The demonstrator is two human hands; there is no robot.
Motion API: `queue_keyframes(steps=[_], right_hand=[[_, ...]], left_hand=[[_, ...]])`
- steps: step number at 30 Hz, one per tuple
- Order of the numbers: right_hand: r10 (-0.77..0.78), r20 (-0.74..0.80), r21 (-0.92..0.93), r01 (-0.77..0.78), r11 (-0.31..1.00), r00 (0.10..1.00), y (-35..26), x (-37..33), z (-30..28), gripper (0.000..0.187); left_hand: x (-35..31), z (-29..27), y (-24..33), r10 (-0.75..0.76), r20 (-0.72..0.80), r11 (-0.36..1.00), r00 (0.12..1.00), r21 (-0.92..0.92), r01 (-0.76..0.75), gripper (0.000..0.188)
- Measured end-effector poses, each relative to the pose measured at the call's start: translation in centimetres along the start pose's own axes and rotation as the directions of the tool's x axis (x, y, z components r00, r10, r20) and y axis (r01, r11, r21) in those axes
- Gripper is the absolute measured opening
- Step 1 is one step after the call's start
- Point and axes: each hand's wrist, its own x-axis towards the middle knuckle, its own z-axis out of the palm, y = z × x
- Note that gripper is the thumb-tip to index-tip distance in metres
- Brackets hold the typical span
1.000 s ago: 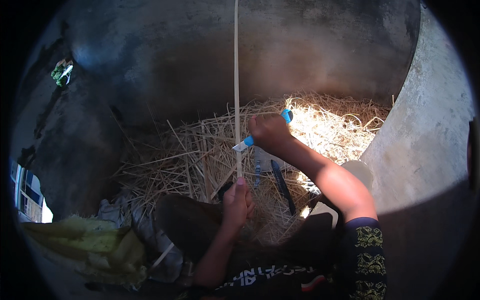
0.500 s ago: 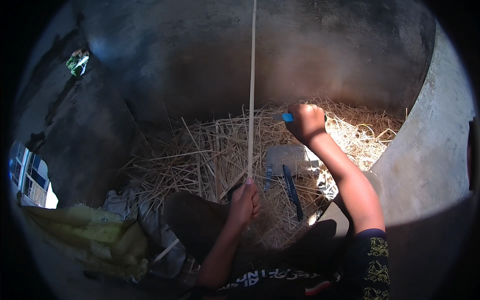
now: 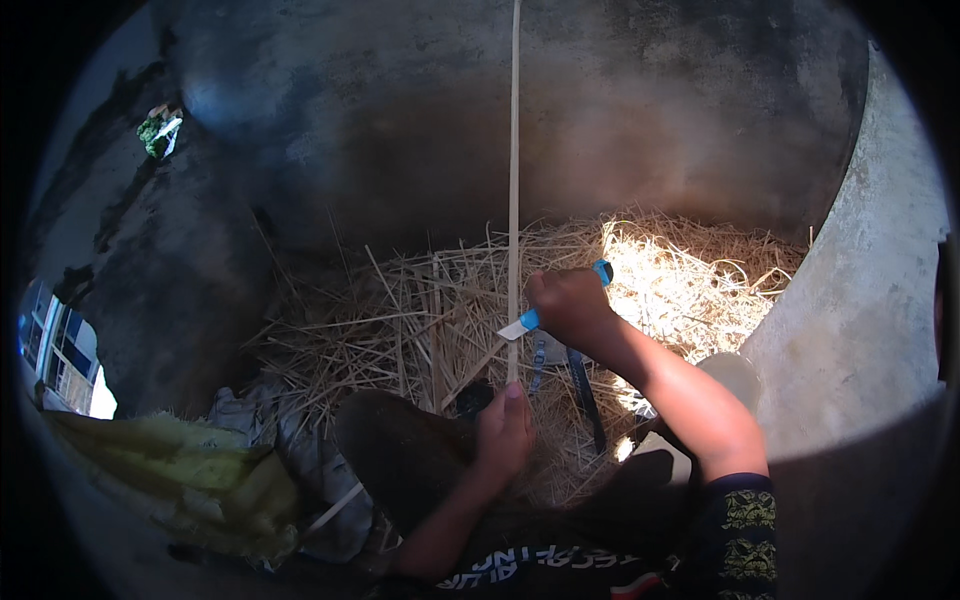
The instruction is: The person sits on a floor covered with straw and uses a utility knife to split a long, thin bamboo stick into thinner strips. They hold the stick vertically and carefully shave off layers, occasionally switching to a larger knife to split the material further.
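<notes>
My left hand (image 3: 504,432) grips the lower end of a long, thin, pale strip (image 3: 515,180), thumb pressed along it. The strip rises nearly upright past the top of the picture and looks like bamboo or cane. My right hand (image 3: 572,305) is closed round the blue handle of a knife (image 3: 518,327). Its short blade points down and left and lies across the strip, a little above my left thumb; whether it cuts in cannot be seen. The lower end of the strip is hidden in my left fist.
Pale shavings and split strips (image 3: 400,320) lie heaped before me, against a dark curved wall (image 3: 420,130). A dark strap (image 3: 585,400) lies among them near my knees. A yellow-green sack (image 3: 190,480) is at the lower left. A grey slab (image 3: 850,280) leans at the right.
My right hand has brought the knife down and left, from beside the strip onto it. My left hand, with the strip, has shifted slightly right and lower.
</notes>
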Motion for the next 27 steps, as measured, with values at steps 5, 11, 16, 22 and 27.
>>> queue_keyframes(steps=[5, 11, 16, 22, 27], right_hand=[[-0.004, -0.001, -0.151, 0.004, 0.988, 1.000, 1.7, 0.3, -0.7, 0.009], [0.731, -0.238, -0.291, -0.765, 0.574, 0.639, 13.2, 2.3, -7.7, 0.015], [0.868, -0.171, -0.117, -0.885, 0.451, 0.466, 12.5, 0.9, -10.1, 0.021], [0.280, -0.062, 0.094, -0.274, 0.957, 0.958, 3.7, -0.1, -6.7, 0.009], [-0.030, 0.054, 0.156, 0.022, 0.987, 0.998, -2.1, -0.3, -2.9, 0.017]], left_hand=[[-0.3, 1.4, 0.9, -0.132, 0.086, 0.973, 0.988, -0.177, 0.146, 0.040], [-4.3, 3.8, -4.6, -0.138, 0.225, 0.989, 0.965, -0.018, 0.146, 0.041], [-2.8, 1.9, -1.1, -0.198, 0.214, 0.932, 0.956, -0.263, 0.252, 0.041], [-1.5, 1.4, 1.2, -0.215, 0.146, 0.906, 0.966, -0.340, 0.253, 0.040], [-1.9, 0.7, 1.1, -0.181, 0.175, 0.931, 0.968, -0.286, 0.226, 0.041]])
